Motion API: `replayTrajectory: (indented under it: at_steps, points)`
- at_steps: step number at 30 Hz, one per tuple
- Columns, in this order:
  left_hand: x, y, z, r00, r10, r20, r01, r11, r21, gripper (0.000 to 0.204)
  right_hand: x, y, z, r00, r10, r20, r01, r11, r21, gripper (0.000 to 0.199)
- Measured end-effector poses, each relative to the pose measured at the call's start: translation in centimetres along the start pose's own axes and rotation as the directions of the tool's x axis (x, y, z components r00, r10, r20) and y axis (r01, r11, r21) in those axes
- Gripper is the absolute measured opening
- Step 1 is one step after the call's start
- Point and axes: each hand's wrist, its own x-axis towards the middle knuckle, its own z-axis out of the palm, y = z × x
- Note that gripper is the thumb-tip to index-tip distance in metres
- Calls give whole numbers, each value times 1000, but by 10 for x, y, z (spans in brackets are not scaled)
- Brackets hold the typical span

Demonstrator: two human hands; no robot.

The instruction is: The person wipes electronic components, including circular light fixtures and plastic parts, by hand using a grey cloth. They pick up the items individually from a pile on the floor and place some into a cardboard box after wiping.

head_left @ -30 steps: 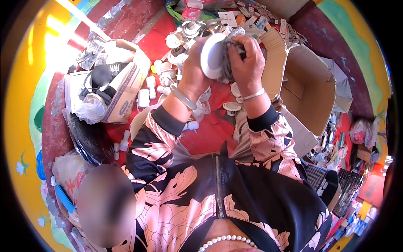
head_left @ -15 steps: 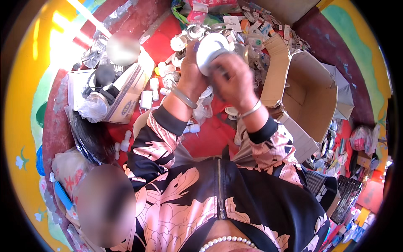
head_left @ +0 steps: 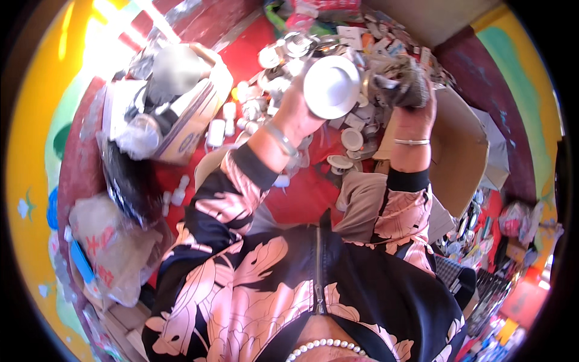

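Her left hand [head_left: 297,111] grasps a round white lamp housing [head_left: 332,87], while just beside it the right hand [head_left: 405,96] clenches a grey rag [head_left: 395,81].

We see a red floor mat [head_left: 295,199] strewn with small white plastic fittings [head_left: 215,131] and round white light housings [head_left: 341,163]. At our left sits an open cardboard box [head_left: 187,130] stuffed with clear plastic wrapping; below it lies a crumpled translucent plastic bag [head_left: 111,247]. At our right stands a large open brown cardboard carton [head_left: 455,151].
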Motion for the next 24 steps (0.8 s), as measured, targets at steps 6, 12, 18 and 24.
replayTrajectory:
  at_steps: [6, 12, 18, 24]
  points:
    - [5, -12, 4, 989, 15, -149, 3, 993, 118, 41, -38, 52, 47, 942, -200, 271, 336, 533, -777, 33]
    - [6, 1, 3, 959, 176, -221, -164, 984, 74, 33, -60, 113, 49, 755, -37, 655, 644, -150, -750, 48]
    - [9, 13, -13, 933, 297, -205, -265, 949, 171, 44, -69, 101, 57, 790, 177, 587, 600, -27, -799, 33]
    - [6, 42, -7, 965, 247, 87, -247, 969, -10, 60, -51, 31, 54, 895, 384, 228, -178, 775, -607, 25]
